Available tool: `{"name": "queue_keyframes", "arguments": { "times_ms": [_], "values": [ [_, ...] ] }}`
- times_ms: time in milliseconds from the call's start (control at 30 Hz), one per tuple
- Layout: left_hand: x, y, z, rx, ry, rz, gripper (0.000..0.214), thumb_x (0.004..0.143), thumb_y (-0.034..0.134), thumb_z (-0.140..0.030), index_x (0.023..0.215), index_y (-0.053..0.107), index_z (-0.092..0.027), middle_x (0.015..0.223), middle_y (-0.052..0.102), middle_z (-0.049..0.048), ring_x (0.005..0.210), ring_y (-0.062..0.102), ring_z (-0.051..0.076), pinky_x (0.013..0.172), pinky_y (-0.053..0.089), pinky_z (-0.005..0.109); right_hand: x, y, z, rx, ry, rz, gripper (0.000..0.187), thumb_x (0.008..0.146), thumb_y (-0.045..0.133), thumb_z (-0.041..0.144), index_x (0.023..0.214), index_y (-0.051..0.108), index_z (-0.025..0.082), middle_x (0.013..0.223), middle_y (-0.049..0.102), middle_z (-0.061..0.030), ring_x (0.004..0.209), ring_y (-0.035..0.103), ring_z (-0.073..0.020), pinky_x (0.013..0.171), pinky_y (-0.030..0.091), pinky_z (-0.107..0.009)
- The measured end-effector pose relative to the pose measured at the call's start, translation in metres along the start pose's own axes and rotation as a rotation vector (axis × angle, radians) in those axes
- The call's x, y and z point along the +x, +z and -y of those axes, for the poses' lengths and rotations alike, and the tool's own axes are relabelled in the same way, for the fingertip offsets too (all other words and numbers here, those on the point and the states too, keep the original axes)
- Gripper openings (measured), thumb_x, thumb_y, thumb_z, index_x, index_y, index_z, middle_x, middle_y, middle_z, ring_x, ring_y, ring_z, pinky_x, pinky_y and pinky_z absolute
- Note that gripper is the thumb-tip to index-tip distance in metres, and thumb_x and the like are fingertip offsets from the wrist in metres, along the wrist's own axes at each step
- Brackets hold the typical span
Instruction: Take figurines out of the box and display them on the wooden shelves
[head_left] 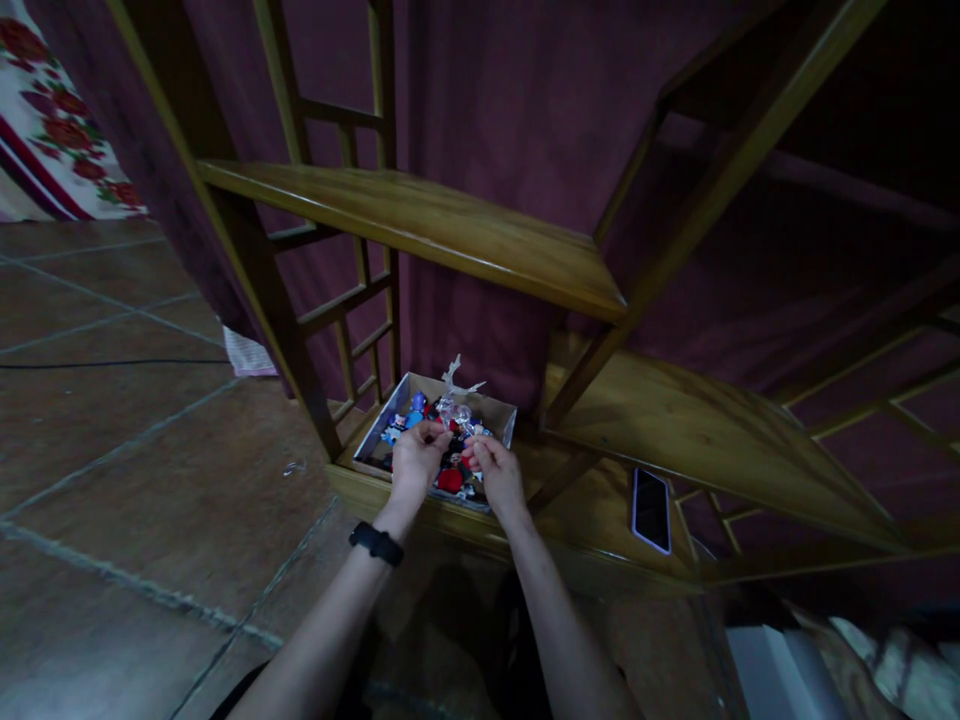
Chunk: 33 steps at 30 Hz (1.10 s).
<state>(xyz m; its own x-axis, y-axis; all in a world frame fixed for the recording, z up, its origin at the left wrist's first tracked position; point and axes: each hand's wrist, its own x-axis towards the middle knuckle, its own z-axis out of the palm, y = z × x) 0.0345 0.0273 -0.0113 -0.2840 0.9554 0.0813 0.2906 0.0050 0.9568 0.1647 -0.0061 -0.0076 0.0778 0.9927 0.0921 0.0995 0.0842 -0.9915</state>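
A shallow cardboard box full of small, colourful toy figures sits on the lowest shelf in front of me. My left hand is over its left part, fingers pinched at the base of a translucent figurine with pale, antler-like branches. From the right, my right hand reaches over the box with thumb and fingers pressed together near the same figurine; what lies between those fingertips is too small to name. Beneath the hands are blue, black and red figures, among them a red piece.
The wooden shelf unit has a board above the box and a slanting post to its right. A phone lies on the lower shelf at right. Purple curtain hangs behind. A dark cable crosses the tiled floor.
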Motion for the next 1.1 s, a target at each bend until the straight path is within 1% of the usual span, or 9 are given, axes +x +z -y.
{"name": "queue_keyframes", "arguments": {
  "times_ms": [133,300,567,700,900,1100],
  "values": [
    [0.0013,-0.0005,0.0031,-0.015,-0.018,0.023,0.018,0.064,0.061,-0.032,0.072,0.062,-0.015,0.059,0.061,-0.0006,0.054,0.054,0.012,0.057,0.042,0.024,-0.0007,0.0006,0.0020,0.011,-0.008,0.050,0.027,0.082,0.047,0.038,0.092,0.066,0.021,0.078,0.067,-0.0013,0.063,0.057,-0.0122,0.061,0.047,-0.023],
    [0.0022,-0.0016,0.0015,-0.077,-0.034,0.024,0.019,0.064,0.060,-0.033,0.071,0.060,-0.015,0.061,0.059,-0.0007,0.054,0.052,0.011,0.056,0.041,0.024,-0.0028,0.0034,0.0048,0.033,-0.017,0.092,0.025,0.080,0.050,0.035,0.092,0.068,0.021,0.075,0.068,-0.0011,0.063,0.057,-0.0125,0.061,0.048,-0.024],
    [0.0021,-0.0022,-0.0025,-0.010,-0.005,0.006,0.014,0.064,0.060,-0.030,0.065,0.060,-0.016,0.060,0.061,0.0002,0.056,0.054,0.013,0.056,0.040,0.025,-0.0055,0.0064,0.0063,0.035,-0.035,0.154,0.022,0.079,0.053,0.032,0.092,0.067,0.022,0.075,0.068,-0.0001,0.065,0.059,-0.0129,0.064,0.048,-0.024],
    [0.0027,-0.0011,0.0010,-0.062,-0.016,0.003,0.015,0.063,0.062,-0.032,0.064,0.060,-0.017,0.058,0.060,-0.0002,0.054,0.054,0.013,0.055,0.040,0.024,-0.0044,0.0046,0.0047,0.032,-0.032,0.123,0.023,0.080,0.051,0.032,0.094,0.067,0.023,0.075,0.067,-0.0004,0.063,0.057,-0.0122,0.062,0.048,-0.023],
    [0.0028,-0.0005,0.0035,-0.127,-0.018,0.021,0.019,0.060,0.064,-0.034,0.066,0.059,-0.016,0.055,0.058,-0.0013,0.050,0.053,0.012,0.052,0.041,0.024,-0.0011,-0.0006,0.0025,-0.032,-0.036,0.048,0.027,0.081,0.048,0.035,0.093,0.068,0.021,0.078,0.063,-0.0010,0.058,0.054,-0.0106,0.058,0.046,-0.022],
    [0.0029,0.0003,0.0019,-0.131,-0.036,0.010,0.020,0.059,0.065,-0.033,0.066,0.058,-0.016,0.055,0.058,-0.0019,0.049,0.053,0.012,0.051,0.041,0.024,0.0013,-0.0014,0.0011,-0.017,-0.022,0.007,0.028,0.080,0.050,0.036,0.094,0.068,0.019,0.078,0.063,-0.0015,0.058,0.053,-0.0105,0.057,0.046,-0.022]
  ]
}}
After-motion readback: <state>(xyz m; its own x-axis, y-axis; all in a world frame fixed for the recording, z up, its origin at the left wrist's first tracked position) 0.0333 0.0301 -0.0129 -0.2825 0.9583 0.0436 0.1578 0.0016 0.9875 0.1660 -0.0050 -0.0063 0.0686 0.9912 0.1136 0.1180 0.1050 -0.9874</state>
